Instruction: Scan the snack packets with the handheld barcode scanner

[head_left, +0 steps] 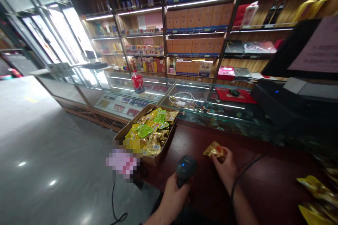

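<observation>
My left hand (173,195) is wrapped round the handle of a dark barcode scanner (186,167), whose blue light is lit. To its right, my right hand (225,165) pinches a small gold foil snack packet (214,149) just over the dark red-brown counter (191,140). A cardboard box (151,161) full of gold, yellow and green snack packets (148,130) sits at the counter's left end, ahead of the scanner. More gold and yellow packets (318,191) lie at the right edge, partly cut off.
A black cable (245,168) crosses by my right forearm. Behind the counter runs a glass display case (155,91) bearing a red bottle (137,81), a white cable (185,95) and a mouse (233,92) on a red mat. A monitor (303,49) stands right; stocked shelves line the wall.
</observation>
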{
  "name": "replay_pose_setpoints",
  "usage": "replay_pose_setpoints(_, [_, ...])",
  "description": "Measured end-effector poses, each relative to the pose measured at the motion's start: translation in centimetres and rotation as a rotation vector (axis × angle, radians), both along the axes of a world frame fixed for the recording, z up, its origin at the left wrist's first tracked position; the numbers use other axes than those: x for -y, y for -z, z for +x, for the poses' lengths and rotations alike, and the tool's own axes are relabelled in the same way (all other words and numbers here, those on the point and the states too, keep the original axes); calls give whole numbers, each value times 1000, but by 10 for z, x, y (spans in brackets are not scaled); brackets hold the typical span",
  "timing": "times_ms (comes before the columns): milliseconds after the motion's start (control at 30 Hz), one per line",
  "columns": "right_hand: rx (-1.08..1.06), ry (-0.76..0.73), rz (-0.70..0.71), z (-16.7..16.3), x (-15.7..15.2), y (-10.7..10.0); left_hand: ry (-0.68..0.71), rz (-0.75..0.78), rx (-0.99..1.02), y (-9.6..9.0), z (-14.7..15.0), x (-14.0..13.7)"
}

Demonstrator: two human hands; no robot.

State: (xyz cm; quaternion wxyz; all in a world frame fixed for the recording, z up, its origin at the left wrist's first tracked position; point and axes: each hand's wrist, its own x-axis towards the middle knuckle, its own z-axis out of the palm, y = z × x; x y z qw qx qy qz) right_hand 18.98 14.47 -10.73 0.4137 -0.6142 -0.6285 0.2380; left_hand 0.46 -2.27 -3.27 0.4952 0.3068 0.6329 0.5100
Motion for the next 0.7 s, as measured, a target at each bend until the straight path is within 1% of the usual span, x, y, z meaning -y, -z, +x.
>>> replay_pose_setpoints(100, [-427, -122, -132, -26, 11, -6, -15, 14, -54, 4, -3, 2])
replay_pose_setpoints(133, [-527, -152, -161, -32, 14, -6, -7, 15, -66, 5, -5, 3])
replay_pose_setpoints(200, [-627, -188, -192, -38, 19, -5, 15, 12, -78, 5, -8, 6])
replay_pose_setpoints(367, [-669, -218, -183, -35, 20, -2, 14, 30, -125, -7, -14, 11])
replay_pose_setpoints(500, [-656, -205, -157, -32, 17, 2, 37, 38, -148, -17, -15, 10])
replay_pose_setpoints(567, [-632, -195, -77, -30, 15, 4, 22, 38, -159, -21, -15, 9])
replay_pose_setpoints(667, [-541, -189, 123, -26, 13, 7, -32, 38, -181, -22, -15, 9])
replay_pose_setpoints(700, [-495, -177, 169, -25, 13, 8, -29, 32, -182, -21, -14, 10])
